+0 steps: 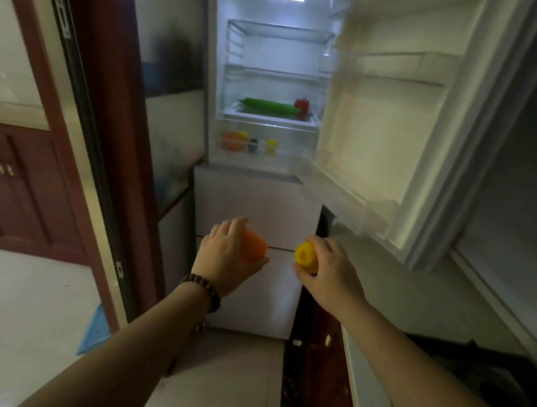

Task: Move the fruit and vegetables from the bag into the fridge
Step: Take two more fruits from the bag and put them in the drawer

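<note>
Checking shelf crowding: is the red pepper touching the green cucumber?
Cannot tell. In the head view the red pepper sits right at the green cucumber end, too blurred to show contact.

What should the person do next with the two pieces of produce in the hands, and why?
Probably reach up and forward to set both inside the open fridge. The left hand grips an orange item, the right hand a yellow one, both below the lit compartment, where the lower drawer already holds similar pieces.
</note>
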The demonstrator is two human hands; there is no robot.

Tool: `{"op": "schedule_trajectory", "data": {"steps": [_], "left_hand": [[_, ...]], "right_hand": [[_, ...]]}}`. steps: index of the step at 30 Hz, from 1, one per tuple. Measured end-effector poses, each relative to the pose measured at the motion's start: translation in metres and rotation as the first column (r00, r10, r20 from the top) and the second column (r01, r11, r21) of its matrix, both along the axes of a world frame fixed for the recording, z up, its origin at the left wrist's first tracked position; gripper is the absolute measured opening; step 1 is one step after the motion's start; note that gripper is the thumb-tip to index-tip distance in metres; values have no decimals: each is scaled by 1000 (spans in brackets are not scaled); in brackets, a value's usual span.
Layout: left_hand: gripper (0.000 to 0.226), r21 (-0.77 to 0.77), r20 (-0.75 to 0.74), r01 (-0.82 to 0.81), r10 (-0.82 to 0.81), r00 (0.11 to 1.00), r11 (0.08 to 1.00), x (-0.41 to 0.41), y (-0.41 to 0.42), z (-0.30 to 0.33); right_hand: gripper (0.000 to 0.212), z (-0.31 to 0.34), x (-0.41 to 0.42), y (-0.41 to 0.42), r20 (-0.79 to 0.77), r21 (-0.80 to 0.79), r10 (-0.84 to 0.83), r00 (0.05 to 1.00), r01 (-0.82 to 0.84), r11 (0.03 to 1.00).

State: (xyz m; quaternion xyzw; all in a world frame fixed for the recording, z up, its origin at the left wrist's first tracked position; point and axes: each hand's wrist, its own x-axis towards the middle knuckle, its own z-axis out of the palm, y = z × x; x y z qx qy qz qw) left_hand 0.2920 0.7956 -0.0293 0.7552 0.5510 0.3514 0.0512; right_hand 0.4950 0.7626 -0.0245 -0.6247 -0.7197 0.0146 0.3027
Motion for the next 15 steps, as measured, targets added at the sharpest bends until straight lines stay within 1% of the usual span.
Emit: {"op": "schedule_trajectory", "data": {"steps": [5, 7, 11, 15], "left_hand": [[87, -16, 50, -52, 53, 997, 999, -16, 82, 11], [87, -6, 57, -51, 51, 997, 999, -26, 121, 13], [86, 15, 94, -20, 19, 995, 1000, -50, 207, 19], [83, 73, 100, 45, -52, 994, 996, -73, 292, 41]], "right_hand": [[56, 5, -13, 93, 15, 24, 44, 999, -45, 999], [57, 6, -21, 133, 19, 38, 53, 998, -54, 998], [59, 16, -38, 219, 52, 87, 32, 998, -36, 996], [61, 45, -57, 307, 41, 99, 10, 999, -14, 995]]}}
